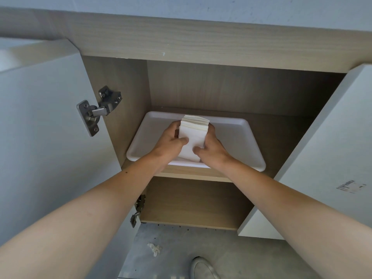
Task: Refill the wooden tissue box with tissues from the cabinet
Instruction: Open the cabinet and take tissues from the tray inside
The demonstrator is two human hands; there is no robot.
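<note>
Bare forearms first, reaching up from five and seven o'clock into the open cabinet (221, 87); both white doors swung wide, the left door (40, 137) on its steel hinge (94, 112), the right door (322, 158) carrying a small printed label; at six o'clock, low in the frame, a pale shoe (203, 267) on grey floor, with a crumpled scrap of tissue (154, 248) lying just beside it toward seven.

Centre of view: a white plastic tray (237, 133) sitting on the middle shelf (191, 174), its front edge close to the shelf lip; in it, a stack of folded white tissues (193, 135), tilted up on edge with the fanned folds showing at twelve o'clock.

Left hand (171, 137) curled round the stack's nine o'clock side, thumb pressed across the front sheet; right hand (211, 147) closed on the three o'clock side, thumb likewise on the front; fingers behind the stack hidden, so their exact spread cannot be told; grip looks firm, two-handed.

Progress, as a judgement: early; cabinet opened, supply found and gripped; stack not yet lifted clear of the tray; wooden tissue box nowhere in view, so carrying, loading and closing it all remain, likely the cabinet doors too.
</note>
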